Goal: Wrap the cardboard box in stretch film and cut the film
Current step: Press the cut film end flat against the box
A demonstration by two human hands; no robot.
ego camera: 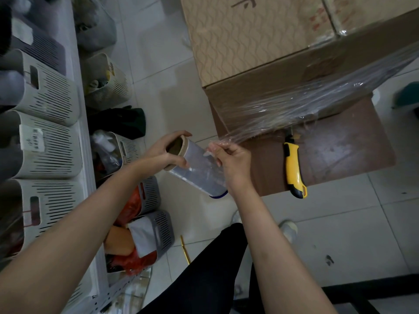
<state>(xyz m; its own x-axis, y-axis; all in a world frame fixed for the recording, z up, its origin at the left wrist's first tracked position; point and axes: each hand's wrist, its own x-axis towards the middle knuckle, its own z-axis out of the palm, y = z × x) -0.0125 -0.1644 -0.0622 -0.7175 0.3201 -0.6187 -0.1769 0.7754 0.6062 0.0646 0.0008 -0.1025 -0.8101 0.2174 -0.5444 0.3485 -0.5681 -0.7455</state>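
Stretch film, a clear roll on a tan cardboard core (195,171), held in both hands beside the brown cardboard box (283,87).

Left hand (169,152) has its grip clenched round the roll's open end; right hand (231,162) pinches the film tail (229,138), which runs taut to the wrapped box on the brown bench (340,155). To finish well, I'd keep that strand tight and bring the yellow utility knife (293,166) to it near the box. Both forearms reach forward, wrists bent inward.

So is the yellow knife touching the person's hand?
Apart. The head view shows the yellow knife lying on the brown board, bare board between it and the right hand.
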